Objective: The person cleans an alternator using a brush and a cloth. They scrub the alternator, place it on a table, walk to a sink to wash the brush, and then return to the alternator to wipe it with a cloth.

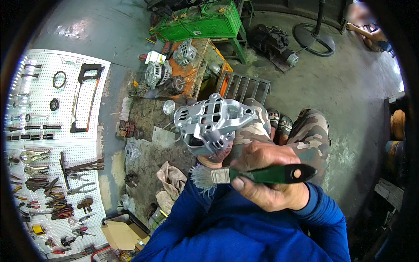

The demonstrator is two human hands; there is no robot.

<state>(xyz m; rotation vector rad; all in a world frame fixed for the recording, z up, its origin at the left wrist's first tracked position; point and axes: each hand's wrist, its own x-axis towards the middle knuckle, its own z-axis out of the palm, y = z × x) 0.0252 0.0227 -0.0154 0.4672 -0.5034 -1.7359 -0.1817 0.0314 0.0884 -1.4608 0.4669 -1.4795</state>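
A paintbrush (279,174) with a dark green handle and splayed pale bristles lies across my right hand (270,187), its handle pinched between thumb and fingers. Beyond it, a bare silver alternator housing (214,118) with slots and mounting lugs is held up over my lap. My left hand (220,156) grips it from below; most of those fingers are hidden behind the metal. The bristles point left and stay apart from the housing, nearer to me.
To the left is a worn workbench (148,163) with alternator parts, a crumpled rag (171,180) and an open cardboard box (120,233). Tools hang on a white pegboard (56,179). A metal-slatted stool (246,89) and a green case (196,24) stand ahead. Another person (371,32) sits far right.
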